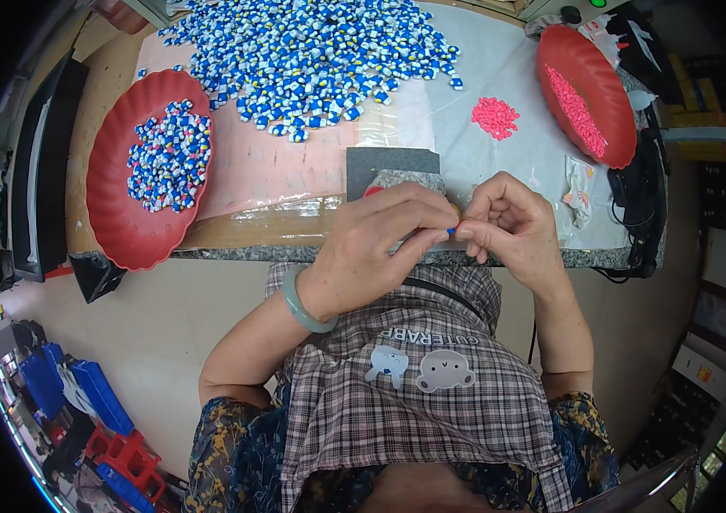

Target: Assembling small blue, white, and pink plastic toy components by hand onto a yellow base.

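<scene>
Above the table's front edge, my left hand (376, 238) pinches a small blue piece (451, 231) between thumb and fingers. It resembles the many small blue-and-white pieces (312, 51) heaped at the back. My right hand (513, 231) meets it from the right, thumb and forefinger pressed together at the piece; what they hold, if anything, is too small to make out. Behind my hands lies a dark grey pad (397, 160), with a speckled grey block partly hidden by my left hand. Tiny pink bits (495, 118) lie in a loose pile to the right.
At the left, a red scalloped tray (111, 205) holds blue-and-white pieces with pink on some. Another red tray (619, 128), with pink bits, stands at the far right. A crumpled white wrapper (578, 190) and dark cables lie near the right edge. A black bin-like frame (42, 171) stands leftmost.
</scene>
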{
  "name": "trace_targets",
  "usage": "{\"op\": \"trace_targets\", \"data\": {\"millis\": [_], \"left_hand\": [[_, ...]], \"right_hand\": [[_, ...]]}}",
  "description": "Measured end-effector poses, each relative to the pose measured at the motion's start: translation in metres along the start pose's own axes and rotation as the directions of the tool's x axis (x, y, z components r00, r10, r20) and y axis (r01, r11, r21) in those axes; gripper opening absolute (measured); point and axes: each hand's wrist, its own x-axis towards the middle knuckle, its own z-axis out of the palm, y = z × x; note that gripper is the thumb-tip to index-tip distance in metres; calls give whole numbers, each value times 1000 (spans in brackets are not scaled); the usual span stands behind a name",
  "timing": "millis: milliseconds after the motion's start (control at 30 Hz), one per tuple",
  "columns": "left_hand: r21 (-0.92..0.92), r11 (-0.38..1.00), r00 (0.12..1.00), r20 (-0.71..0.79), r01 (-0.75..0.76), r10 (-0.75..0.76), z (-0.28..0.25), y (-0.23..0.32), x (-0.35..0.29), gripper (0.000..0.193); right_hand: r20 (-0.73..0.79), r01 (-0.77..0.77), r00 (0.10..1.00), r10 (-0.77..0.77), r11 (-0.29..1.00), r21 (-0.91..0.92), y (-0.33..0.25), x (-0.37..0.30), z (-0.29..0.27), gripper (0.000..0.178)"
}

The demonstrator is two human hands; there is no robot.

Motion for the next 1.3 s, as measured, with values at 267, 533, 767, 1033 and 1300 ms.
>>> {"op": "trace_targets", "data": {"millis": [267, 533, 767, 1033, 1300], "left_hand": [[24, 1000, 1000, -19, 1, 0, 0, -2, 0, 15], [-421, 865, 958, 39, 275, -285, 1, 0, -1, 13], [-400, 884, 967, 18, 240, -254, -4, 0, 0, 15], [319, 936, 891, -455, 150, 12, -99, -10, -21, 19], [880, 330, 892, -415, 343, 180, -171, -19, -42, 18]], "right_hand": [[-2, -3, 1000, 3, 1000, 11, 3, 0, 1, 16], [6, 47, 999, -49, 974, 224, 4, 2, 1, 18], [47, 73, 995, -83, 982, 175, 3, 2, 0, 21], [-333, 49, 912, -240, 869, -492, 32, 11, -58, 8], [-262, 116, 815, -517, 588, -801, 49, 43, -64, 12]]}}
